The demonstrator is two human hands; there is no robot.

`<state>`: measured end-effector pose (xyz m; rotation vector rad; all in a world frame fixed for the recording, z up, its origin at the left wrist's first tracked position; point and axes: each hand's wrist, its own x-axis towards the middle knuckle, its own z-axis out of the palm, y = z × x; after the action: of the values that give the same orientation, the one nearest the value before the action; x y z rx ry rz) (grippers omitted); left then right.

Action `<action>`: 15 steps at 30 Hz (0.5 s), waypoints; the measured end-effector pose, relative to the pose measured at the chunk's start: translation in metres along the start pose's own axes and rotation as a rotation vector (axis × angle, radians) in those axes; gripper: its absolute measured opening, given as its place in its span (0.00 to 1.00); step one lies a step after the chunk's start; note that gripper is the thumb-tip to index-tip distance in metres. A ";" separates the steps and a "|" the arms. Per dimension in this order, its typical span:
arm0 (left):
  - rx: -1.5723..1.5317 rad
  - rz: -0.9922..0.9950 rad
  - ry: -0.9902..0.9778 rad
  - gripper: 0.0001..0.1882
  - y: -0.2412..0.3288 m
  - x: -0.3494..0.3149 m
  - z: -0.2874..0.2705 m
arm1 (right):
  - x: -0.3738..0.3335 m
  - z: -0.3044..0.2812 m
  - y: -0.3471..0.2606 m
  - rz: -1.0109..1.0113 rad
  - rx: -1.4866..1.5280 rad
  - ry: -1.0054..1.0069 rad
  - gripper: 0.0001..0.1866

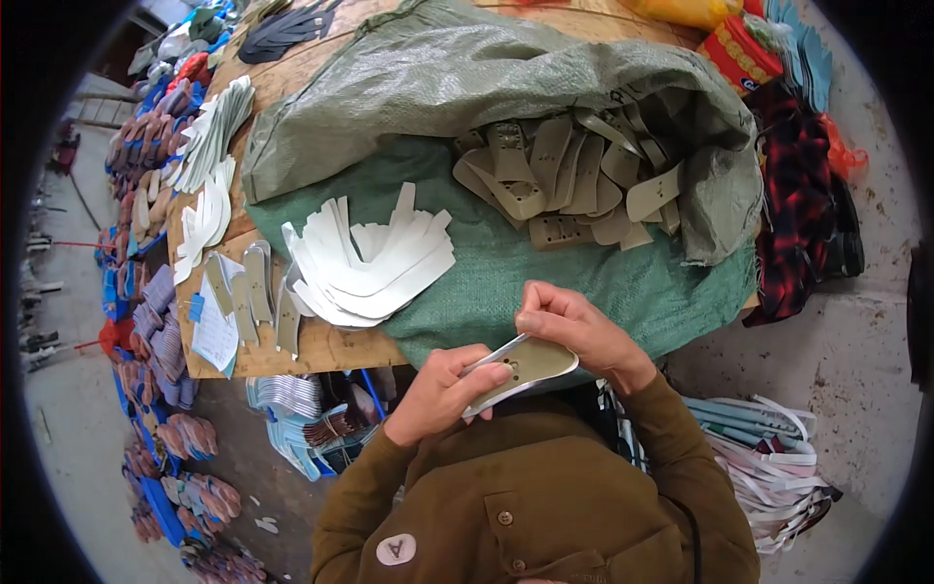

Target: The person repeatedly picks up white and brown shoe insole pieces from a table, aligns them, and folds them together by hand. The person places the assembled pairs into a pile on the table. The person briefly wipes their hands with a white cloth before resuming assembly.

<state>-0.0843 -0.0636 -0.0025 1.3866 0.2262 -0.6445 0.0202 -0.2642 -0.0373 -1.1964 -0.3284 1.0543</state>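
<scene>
Close to my body, my left hand (443,391) is closed round one end of a khaki insole board (547,361). The board has small holes, and a white strip (504,348) edges it; its upper stretch leads up to my right fingertips. My right hand (589,337) is pinched at that strip, just above the board. Beyond my hands, several loose khaki insole boards (581,165) spill from the mouth of a woven sack (428,83). Left of them, a fanned pile of white curved strips (365,277) lies partly on the sack's green side.
A wooden table (321,348) carries the sack. On its left edge lie more white strips (206,219), edged insole boards (258,282) and a paper sheet (216,331). Bundled pieces (297,409) sit below. To my right are a checked cloth (793,209) and hanging strips (769,467).
</scene>
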 end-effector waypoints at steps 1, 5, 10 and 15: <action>-0.041 0.009 0.024 0.16 -0.001 0.000 0.001 | 0.000 0.004 -0.005 -0.009 0.130 0.013 0.13; -0.042 0.147 0.149 0.14 -0.013 0.005 0.012 | 0.003 0.003 -0.001 -0.063 0.222 0.068 0.12; -0.221 0.197 0.240 0.14 -0.022 0.014 0.026 | 0.003 0.000 -0.018 -0.080 0.157 0.082 0.16; 0.012 0.446 0.417 0.16 -0.017 0.027 0.040 | 0.021 0.012 -0.009 -0.406 -0.060 0.394 0.21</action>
<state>-0.0802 -0.1105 -0.0223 1.5105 0.2323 0.0168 0.0270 -0.2402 -0.0316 -1.2932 -0.2791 0.4477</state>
